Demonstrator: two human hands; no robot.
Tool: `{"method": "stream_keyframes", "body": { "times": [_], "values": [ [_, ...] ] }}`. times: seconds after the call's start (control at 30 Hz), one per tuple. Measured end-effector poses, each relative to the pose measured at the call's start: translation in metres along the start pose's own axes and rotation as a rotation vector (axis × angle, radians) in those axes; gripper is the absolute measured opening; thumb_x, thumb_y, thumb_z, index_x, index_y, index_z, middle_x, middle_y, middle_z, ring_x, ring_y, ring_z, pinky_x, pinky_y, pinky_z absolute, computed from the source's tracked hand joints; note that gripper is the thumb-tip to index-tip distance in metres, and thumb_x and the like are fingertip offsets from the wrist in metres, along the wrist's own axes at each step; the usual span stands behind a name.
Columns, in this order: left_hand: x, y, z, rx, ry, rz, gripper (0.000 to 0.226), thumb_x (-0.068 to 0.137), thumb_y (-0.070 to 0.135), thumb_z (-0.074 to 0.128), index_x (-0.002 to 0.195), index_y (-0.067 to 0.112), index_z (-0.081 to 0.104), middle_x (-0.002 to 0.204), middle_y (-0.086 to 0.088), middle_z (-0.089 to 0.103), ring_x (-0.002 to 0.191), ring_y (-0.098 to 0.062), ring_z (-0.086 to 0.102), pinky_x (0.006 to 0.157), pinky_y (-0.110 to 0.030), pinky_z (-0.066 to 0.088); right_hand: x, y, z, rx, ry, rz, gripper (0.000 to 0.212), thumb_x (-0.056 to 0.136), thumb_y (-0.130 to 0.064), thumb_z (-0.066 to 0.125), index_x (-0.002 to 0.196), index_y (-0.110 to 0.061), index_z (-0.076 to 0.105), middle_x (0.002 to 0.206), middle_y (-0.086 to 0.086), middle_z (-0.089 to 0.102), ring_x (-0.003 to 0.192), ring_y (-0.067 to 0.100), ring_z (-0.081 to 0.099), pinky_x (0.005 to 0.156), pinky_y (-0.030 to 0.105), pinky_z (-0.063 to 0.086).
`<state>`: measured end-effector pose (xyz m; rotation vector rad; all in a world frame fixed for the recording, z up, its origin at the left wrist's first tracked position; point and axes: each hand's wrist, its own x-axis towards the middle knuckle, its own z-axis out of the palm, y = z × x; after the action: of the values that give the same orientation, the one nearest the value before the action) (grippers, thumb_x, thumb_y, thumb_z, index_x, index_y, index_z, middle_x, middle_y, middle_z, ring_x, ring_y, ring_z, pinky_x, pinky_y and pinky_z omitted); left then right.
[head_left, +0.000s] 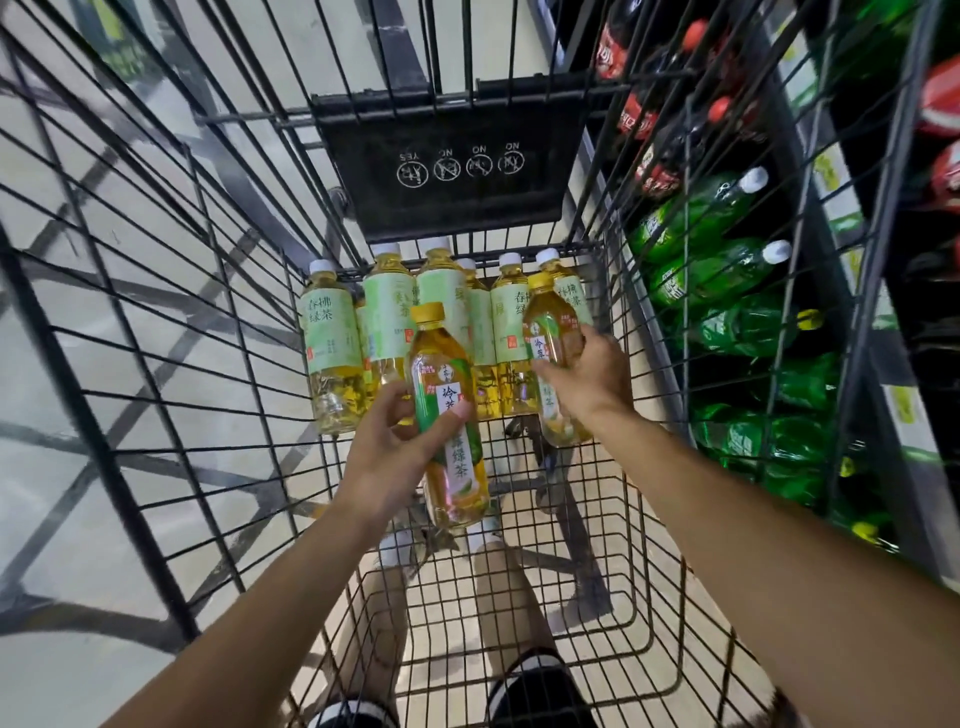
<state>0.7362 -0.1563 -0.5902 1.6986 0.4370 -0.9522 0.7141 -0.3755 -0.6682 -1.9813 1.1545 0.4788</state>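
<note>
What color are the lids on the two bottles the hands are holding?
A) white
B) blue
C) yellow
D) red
C: the left hand grips one tea bottle and the right hand grips the other tea bottle; both caps are yellow, while the standing bottles behind have white caps.

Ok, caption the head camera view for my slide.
Left hand holds one yellow-capped tea bottle, right hand a second bottle, inside a black wire cart.
</note>
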Motion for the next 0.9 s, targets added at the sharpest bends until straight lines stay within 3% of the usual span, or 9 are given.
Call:
{"method": "stream_keyframes", "body": {
  "times": [0.1,0.2,0.27,0.33,0.43,0.57,0.73,0.9],
  "values": [
    [-0.014,0.007,-0.004,0.010,0.005,0.006,0.048,0.083,0.035,0.078,0.126,0.023,0.061,0.109,-0.002,0.070,0.082,-0.002,0.074,0.061,-0.012,0.055,-0.019,0.005,-0.013,0.129,-0.086,-0.002,0.053,0.077,-0.031,0.084,0.122,-0.014,0.061,0.114,0.003,0.068,0.100,0.023,0.068,0.085,0.037,0.055],
    [-0.033,0.023,-0.007,0.004,0.003,0.005,0.054,0.080,0.043,0.077,0.126,0.019,0.063,0.109,-0.007,0.072,0.085,-0.007,0.075,0.066,-0.015,0.057,-0.060,0.006,-0.032,0.302,-0.128,-0.016,0.043,0.082,-0.033,0.080,0.117,-0.012,0.066,0.101,-0.002,0.071,0.080,0.008,0.067,0.066,0.018,0.053],
    [-0.048,0.036,-0.008,-0.003,0.002,0.007,0.045,0.085,0.041,0.075,0.122,0.017,0.065,0.105,-0.006,0.074,0.084,-0.007,0.075,0.065,-0.017,0.057,-0.090,0.004,-0.042,0.432,-0.137,-0.012,0.039,0.082,-0.032,0.080,0.115,-0.014,0.068,0.090,-0.008,0.071,0.075,0.002,0.067,0.053,0.008,0.048],
    [-0.067,0.049,-0.011,-0.018,-0.013,0.003,0.049,0.084,0.044,0.076,0.123,0.018,0.064,0.109,-0.005,0.075,0.090,-0.012,0.076,0.073,-0.024,0.061,-0.123,-0.001,-0.051,0.563,-0.159,-0.006,0.044,0.081,-0.029,0.081,0.121,-0.018,0.066,0.095,-0.009,0.075,0.084,0.006,0.072,0.062,0.012,0.052],
    [-0.102,0.067,-0.021,-0.013,-0.046,-0.018,0.072,0.074,0.056,0.082,0.129,0.015,0.062,0.113,-0.003,0.076,0.104,-0.020,0.074,0.095,-0.042,0.058,-0.177,-0.004,-0.067,0.690,-0.180,-0.026,0.049,0.082,-0.025,0.080,0.127,-0.024,0.062,0.102,-0.007,0.077,0.089,0.006,0.074,0.077,0.025,0.058],
    [-0.167,0.095,-0.040,0.033,-0.140,0.038,0.044,0.083,0.036,0.072,0.118,0.012,0.064,0.098,0.001,0.079,0.098,-0.023,0.076,0.085,-0.036,0.060,-0.259,-0.015,-0.096,0.832,-0.169,-0.076,0.038,0.090,-0.011,0.070,0.127,-0.017,0.061,0.092,-0.012,0.079,0.084,0.004,0.075,0.063,0.013,0.055],
    [-0.250,0.113,-0.072,0.069,-0.286,0.163,0.023,0.094,0.021,0.068,0.114,0.011,0.066,0.098,-0.003,0.080,0.090,-0.023,0.077,0.065,-0.024,0.060,-0.363,-0.027,-0.127,0.906,-0.029,-0.131,0.044,0.090,-0.017,0.070,0.133,-0.013,0.060,0.103,0.000,0.078,0.094,0.014,0.075,0.071,0.023,0.059],
    [-0.328,0.108,-0.105,0.100,-0.366,0.318,0.016,0.090,0.016,0.071,0.105,0.020,0.067,0.094,0.012,0.079,0.092,-0.006,0.074,0.088,-0.027,0.058,-0.471,-0.030,-0.127,0.948,0.163,-0.156,0.035,0.093,-0.011,0.068,0.127,-0.018,0.062,0.087,-0.024,0.076,0.086,-0.010,0.070,0.074,0.008,0.051]
  ]
}}
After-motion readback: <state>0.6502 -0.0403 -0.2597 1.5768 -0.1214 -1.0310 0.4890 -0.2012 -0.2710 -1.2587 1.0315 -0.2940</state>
